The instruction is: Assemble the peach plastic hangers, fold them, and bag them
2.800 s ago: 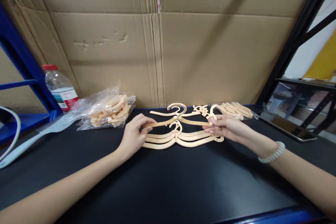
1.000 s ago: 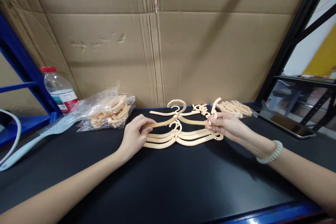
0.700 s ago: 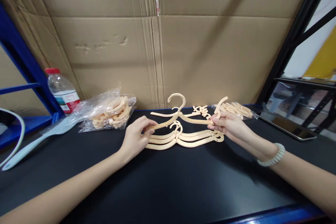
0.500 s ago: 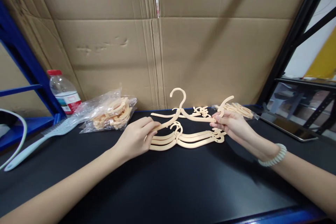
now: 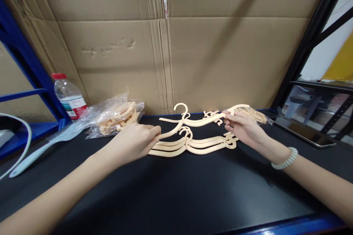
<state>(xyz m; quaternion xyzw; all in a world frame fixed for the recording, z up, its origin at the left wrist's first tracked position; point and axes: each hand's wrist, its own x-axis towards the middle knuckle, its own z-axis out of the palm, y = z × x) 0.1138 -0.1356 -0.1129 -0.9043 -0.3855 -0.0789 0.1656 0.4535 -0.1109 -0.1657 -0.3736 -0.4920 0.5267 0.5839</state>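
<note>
A beige clothes hanger (image 5: pixel 172 132) is held above the black table between my two hands. My left hand (image 5: pixel 135 139) is closed around its left arm end. At the right arm end, my right hand (image 5: pixel 242 125) pinches it between thumb and fingers, together with a curved beige piece (image 5: pixel 240 106) that sticks out above the fingers. The exact joint there is hidden by the fingers. Just below lies a row of several matching hangers (image 5: pixel 206 151), hooks pointing away from me. Behind the held hanger, a slim beige arm (image 5: pixel 168 120) and small curly pieces (image 5: pixel 214 114) rest on the table.
At the left, a clear plastic bag of beige parts (image 5: pixel 118 117) lies by a pale blue brush (image 5: pixel 59 137) and a red-capped bottle (image 5: pixel 70 97). Another bag of parts (image 5: pixel 255 115) is beyond my right hand, near a dark flat tray-like thing (image 5: pixel 306 134). Cardboard (image 5: pixel 110 51) walls the back.
The held hanger has tipped, its hook dropping lower and to the left. My left hand has moved left and nearer to me; my right hand has shifted slightly.
</note>
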